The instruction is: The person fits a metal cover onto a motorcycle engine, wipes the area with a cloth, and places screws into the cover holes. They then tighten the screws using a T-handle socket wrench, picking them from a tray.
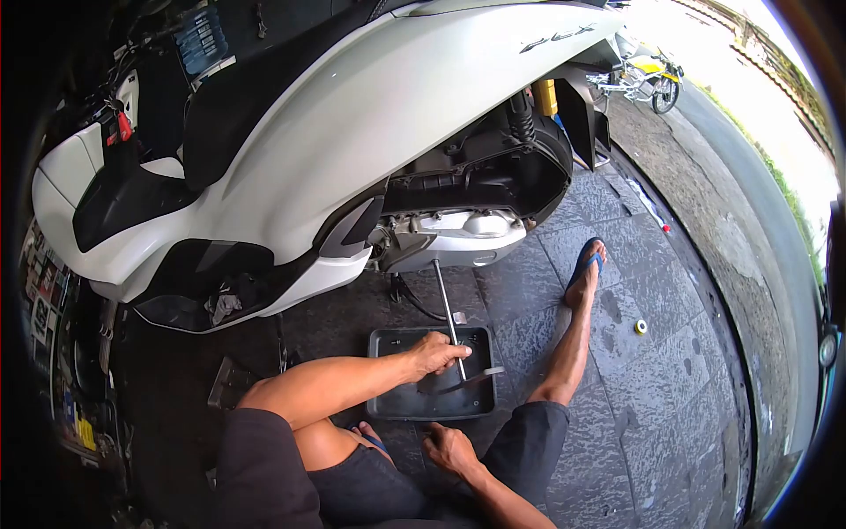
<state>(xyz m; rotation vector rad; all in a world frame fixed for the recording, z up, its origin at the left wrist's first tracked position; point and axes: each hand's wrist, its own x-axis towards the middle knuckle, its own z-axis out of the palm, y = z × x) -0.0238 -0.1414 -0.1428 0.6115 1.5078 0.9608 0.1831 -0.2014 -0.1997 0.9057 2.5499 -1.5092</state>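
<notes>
My left hand (438, 354) is closed around the shaft of a T-handle wrench (446, 304). The shaft's far end meets the lower edge of the scooter's silver engine cover (467, 240). Nearer to me is the wrench's crossbar, partly smeared by motion, over a black tray (377, 407) on the floor. A few small parts, too small to name, lie in the tray. Just below the tray's near edge is my right hand (451, 448), its fingers half curled and apart, with nothing visible in it. The white scooter (352, 115) has its side casing open above the engine cover.
Dark floor tiles (652, 388) bear a small yellow-and-white roll (641, 327). My sandalled foot (589, 264) rests to the right. A cable (414, 300) hangs under the engine. At left is a shelf of goods (53, 326); a yellow motorcycle (648, 75) stands by the road.
</notes>
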